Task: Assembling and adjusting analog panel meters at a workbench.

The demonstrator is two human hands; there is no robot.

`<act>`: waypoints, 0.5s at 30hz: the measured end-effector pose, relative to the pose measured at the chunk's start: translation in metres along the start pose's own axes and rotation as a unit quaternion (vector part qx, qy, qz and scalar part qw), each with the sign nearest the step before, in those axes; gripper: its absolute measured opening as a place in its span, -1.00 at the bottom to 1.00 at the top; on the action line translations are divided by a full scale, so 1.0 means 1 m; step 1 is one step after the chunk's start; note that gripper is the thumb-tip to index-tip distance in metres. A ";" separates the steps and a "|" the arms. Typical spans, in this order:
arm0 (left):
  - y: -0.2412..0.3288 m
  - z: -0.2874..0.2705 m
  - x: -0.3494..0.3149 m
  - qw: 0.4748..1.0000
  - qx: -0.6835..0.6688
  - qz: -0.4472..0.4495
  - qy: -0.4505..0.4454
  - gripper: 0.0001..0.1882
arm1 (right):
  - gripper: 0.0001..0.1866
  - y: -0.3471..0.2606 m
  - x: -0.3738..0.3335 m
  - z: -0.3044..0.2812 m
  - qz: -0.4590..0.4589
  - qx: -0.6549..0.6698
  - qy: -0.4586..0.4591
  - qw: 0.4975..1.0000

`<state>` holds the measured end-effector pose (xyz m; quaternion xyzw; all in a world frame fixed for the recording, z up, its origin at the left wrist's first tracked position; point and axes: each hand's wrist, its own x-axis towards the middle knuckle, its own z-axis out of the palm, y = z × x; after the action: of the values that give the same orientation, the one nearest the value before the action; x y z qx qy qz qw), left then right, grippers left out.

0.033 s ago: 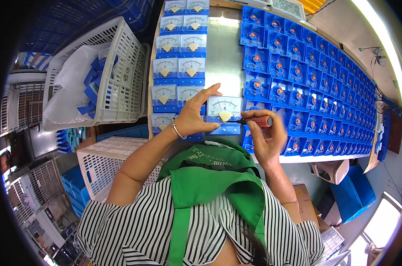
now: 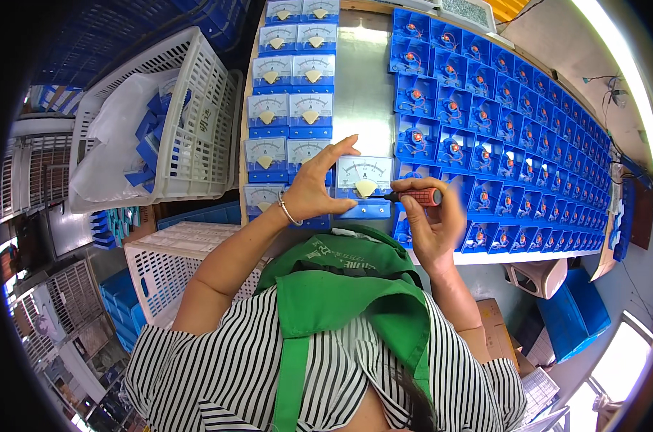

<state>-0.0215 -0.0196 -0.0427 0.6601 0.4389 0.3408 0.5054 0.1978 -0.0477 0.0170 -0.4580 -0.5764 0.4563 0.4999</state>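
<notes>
A white-faced ammeter point(image 2: 364, 173) with a blue base stands in front of me on the bench. My left hand point(image 2: 315, 183) is curved round its left side, the thumb over the lower front and the fingers extended by the top edge. Fingertip contact at the top is hard to make out. In my right hand point(image 2: 436, 223) is a screwdriver point(image 2: 421, 197) with a red and black handle, pinched between thumb and fingers. Its dark shaft points left, and the tip meets the ammeter's front below the pale fan-shaped piece.
Finished-looking ammeters point(image 2: 310, 108) stand in two columns on the left. Rows of open blue housings point(image 2: 484, 122) with orange-centred parts fill the right. White crates point(image 2: 197, 137) stand left of the bench; a blue bin point(image 2: 574, 317) and a stool point(image 2: 538, 277) are at lower right.
</notes>
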 end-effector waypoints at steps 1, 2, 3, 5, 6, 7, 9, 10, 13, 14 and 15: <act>0.000 0.001 0.001 1.000 -0.004 -0.002 0.001 0.04 | -0.76 0.000 0.000 -0.001 0.006 0.007 -0.001 1.000; 0.000 0.001 0.001 1.000 -0.007 -0.005 0.003 0.04 | -0.76 -0.001 0.001 -0.001 0.013 0.014 -0.003 1.000; 0.001 0.001 0.001 1.000 -0.007 -0.006 0.001 0.04 | -0.76 -0.001 0.002 -0.002 0.014 0.014 -0.001 1.000; 0.001 0.001 0.001 1.000 0.018 0.000 -0.012 0.03 | -0.73 -0.003 0.005 -0.005 0.034 0.005 -0.033 0.999; 0.001 0.001 0.001 1.000 0.019 -0.001 -0.011 0.03 | -0.73 -0.004 0.005 -0.006 0.034 0.006 -0.034 0.999; 0.000 0.000 0.001 0.999 0.044 0.017 -0.014 0.01 | -0.74 -0.006 0.006 -0.006 0.030 0.003 -0.038 0.999; 0.001 -0.003 -0.001 0.997 0.073 0.033 -0.011 0.00 | -0.76 -0.005 0.005 -0.010 0.028 0.076 0.005 0.997; 0.003 -0.004 -0.002 1.000 0.027 0.000 -0.007 -0.01 | -0.78 -0.002 0.005 -0.014 0.030 0.151 0.051 0.987; 0.003 -0.003 -0.007 0.996 -0.078 -0.038 0.010 -0.02 | -0.87 0.010 0.016 -0.026 0.137 0.162 0.094 0.973; 0.004 -0.002 -0.007 0.990 -0.137 -0.043 0.018 -0.03 | -0.89 0.022 0.013 -0.033 0.217 0.058 0.044 0.974; 0.006 0.000 -0.005 0.990 -0.136 -0.040 0.017 -0.03 | -0.86 0.032 0.010 -0.032 0.308 0.062 0.006 0.949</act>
<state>-0.0220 -0.0252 -0.0372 0.5611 0.4229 0.3877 0.5967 0.2310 -0.0304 -0.0100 -0.5839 -0.3752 0.6200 0.3660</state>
